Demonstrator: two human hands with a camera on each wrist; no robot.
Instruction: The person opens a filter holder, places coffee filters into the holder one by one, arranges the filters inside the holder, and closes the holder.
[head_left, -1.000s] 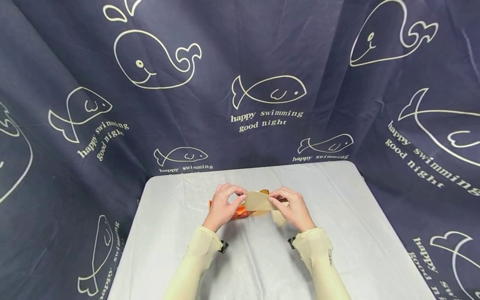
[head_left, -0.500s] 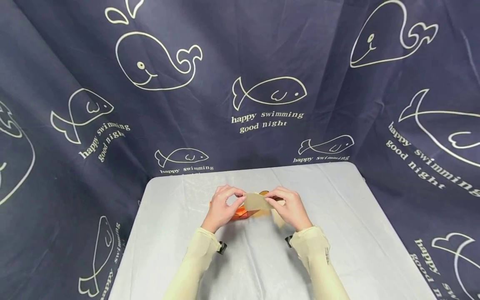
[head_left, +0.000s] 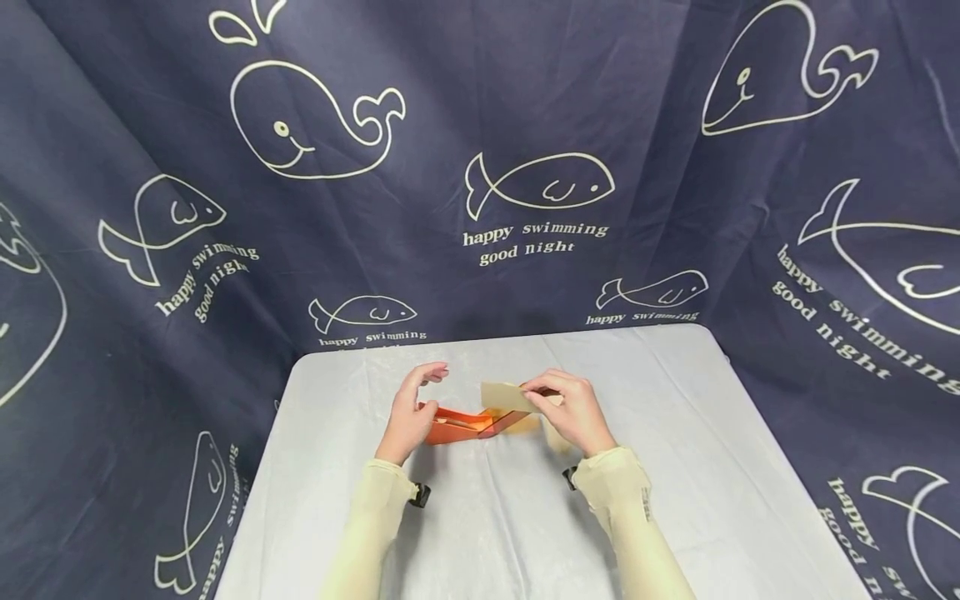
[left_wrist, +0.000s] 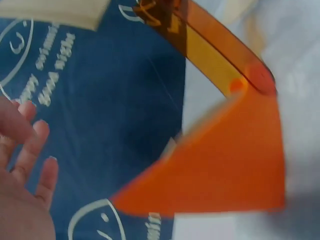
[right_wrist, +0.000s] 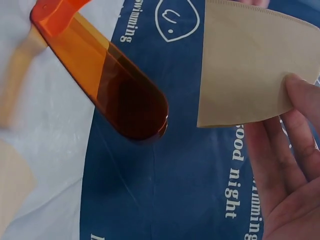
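Note:
My right hand (head_left: 573, 412) pinches a brown paper coffee filter (head_left: 501, 397) by its right side, thumb in front and fingers behind, holding it above the table. In the right wrist view the filter (right_wrist: 250, 65) shows a crimped edge at the top. My left hand (head_left: 408, 417) holds nothing, its fingers apart and loosely bent, at the left end of an orange case (head_left: 452, 433). A see-through amber lid (right_wrist: 135, 100) is hinged to the case and swung out to the right. Pale pieces show inside the case, partly hidden.
A light grey cloth covers the table (head_left: 495, 533). A pale beige patch (right_wrist: 15, 185) lies on it near my right hand; its kind is unclear. Dark blue curtains (head_left: 540, 108) with whale and fish prints surround the table.
My left hand has let go of the filter and moved left, uncovering more of the orange case. My right hand keeps hold of the filter and has shifted slightly left.

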